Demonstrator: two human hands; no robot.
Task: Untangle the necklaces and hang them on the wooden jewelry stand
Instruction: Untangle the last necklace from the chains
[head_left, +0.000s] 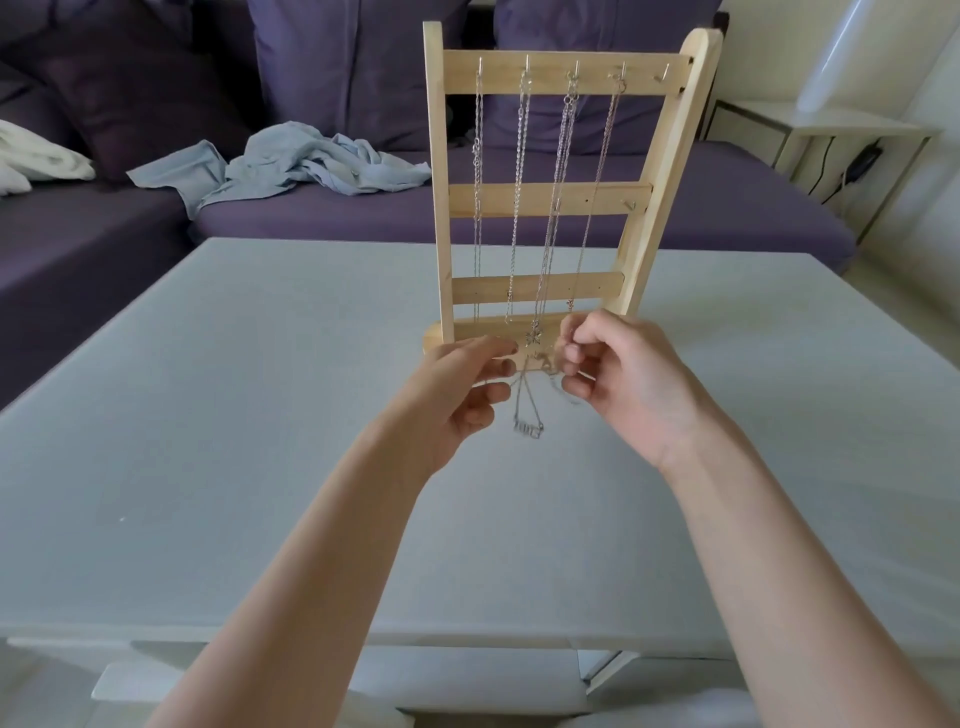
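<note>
**Both hands pinch a tangled chain below the stand**

Both forearms reach up from the bottom of the frame. The left hand (457, 395) and right hand (618, 374) meet at centre, fingers curled and pinched shut on a thin tangled necklace (527, 415) whose lettered pendant dangles between them above the pale table (208, 415).

Just behind them, the wooden jewelry stand (550, 197) rises upright. Four chains (519, 208) hang from its top-rail hooks; the rightmost hook is bare.

Across the top, a purple sofa (104, 234) holds a crumpled blue cloth (291, 161).
</note>
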